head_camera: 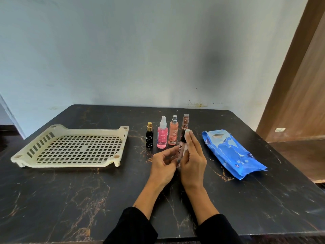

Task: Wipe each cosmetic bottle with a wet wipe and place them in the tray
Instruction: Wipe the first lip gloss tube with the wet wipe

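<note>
**Lip gloss tube gets the wipe, mid-air above the counter**

Here's the lip gloss tube (181,147), held up off the counter (70,199) just in front of the row of bottles, tilted slightly with its dark cap end pointing away. The left hand (163,166) has its grip clamped on the tube's lower end, fingers curled around it. The right hand (192,161) presses a white wet wipe (187,132) flat against the tube's right side, fingers stretched long, grip closed on wipe and tube together (only a small fold of wipe peeks out at the fingertips).

Just behind the tube stand four bottles, all upright on the counter: a copper-capped bottle (185,121) nearest, then leftward an orange spray bottle (173,131), a pink spray bottle (162,133) and a small black bottle with a gold top (149,136).

Well left of the tube sits the cream perforated tray (112,161), nothing in it. Right of the tube lies the blue wipes pack (233,152), flat on the counter.
</note>
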